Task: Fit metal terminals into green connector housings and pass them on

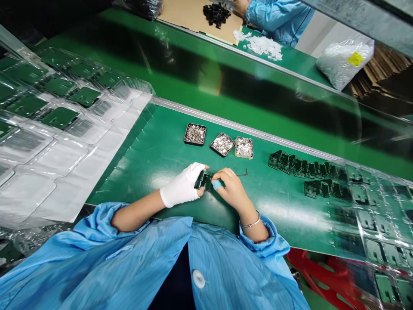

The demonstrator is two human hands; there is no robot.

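Observation:
My left hand [183,186], in a white fingerless glove, grips a small dark green part [204,180] above the green table. My right hand [232,188], with light blue tape on a finger, has its fingertips pinched together at the part's right side; whatever small thing they hold is too small to make out. Just beyond my hands stand three small square trays of metal pieces: a black one [195,144], a tilted one [222,144] and one with a yellowish edge [244,147]. An L-shaped key [242,174] lies beside my right hand.
Clear plastic trays [129,88] with green parts lie at the left. Rows of dark green parts [300,165] and more trays [383,219] are at the right. Beyond the metal rail [245,130], a person in blue works near black parts [217,15] and white pieces [263,46].

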